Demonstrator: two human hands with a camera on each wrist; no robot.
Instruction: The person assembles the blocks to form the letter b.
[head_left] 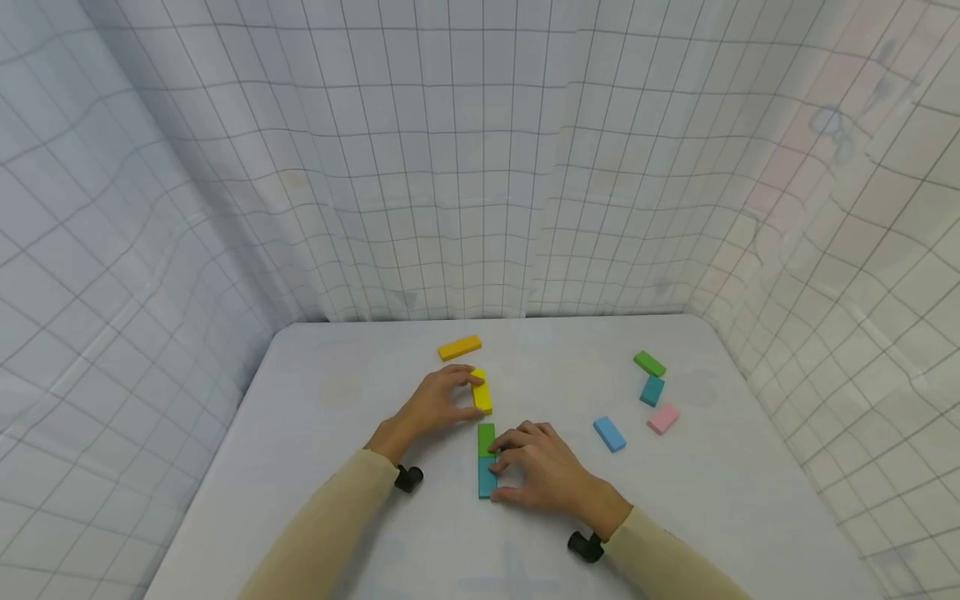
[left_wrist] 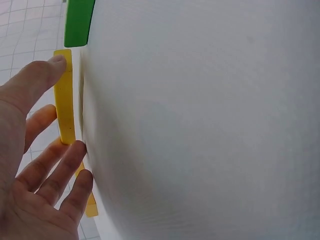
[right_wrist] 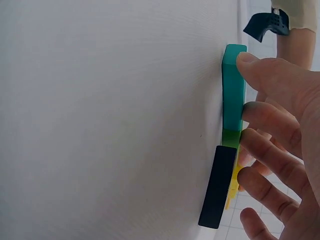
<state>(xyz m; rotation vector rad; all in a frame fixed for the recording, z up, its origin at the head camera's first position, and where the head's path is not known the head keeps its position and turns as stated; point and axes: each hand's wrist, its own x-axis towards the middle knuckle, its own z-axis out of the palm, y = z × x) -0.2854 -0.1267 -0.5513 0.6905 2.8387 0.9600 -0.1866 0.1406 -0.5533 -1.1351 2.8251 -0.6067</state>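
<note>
My left hand [head_left: 438, 400] pinches a yellow block [head_left: 482, 393] near its two ends, thumb at the near end, a finger at the far one. Nearer to me, across a small gap, a green block [head_left: 486, 438] meets a teal block [head_left: 487, 478] end to end. Beside them is my right hand [head_left: 543, 471]. Its thumb and index fingertip touch the teal block, and another fingertip reaches the green block. The right wrist view also shows a dark block [right_wrist: 218, 187] below those fingers, which the hand hides in the head view.
An orange-yellow block [head_left: 460, 347] lies beyond my left hand. Off to the right are a light blue block [head_left: 610, 434], a pink block [head_left: 663, 418], a second teal block [head_left: 652, 390] and another green block [head_left: 649, 363]. Checked white curtains [head_left: 480, 208] surround the white table [head_left: 300, 467].
</note>
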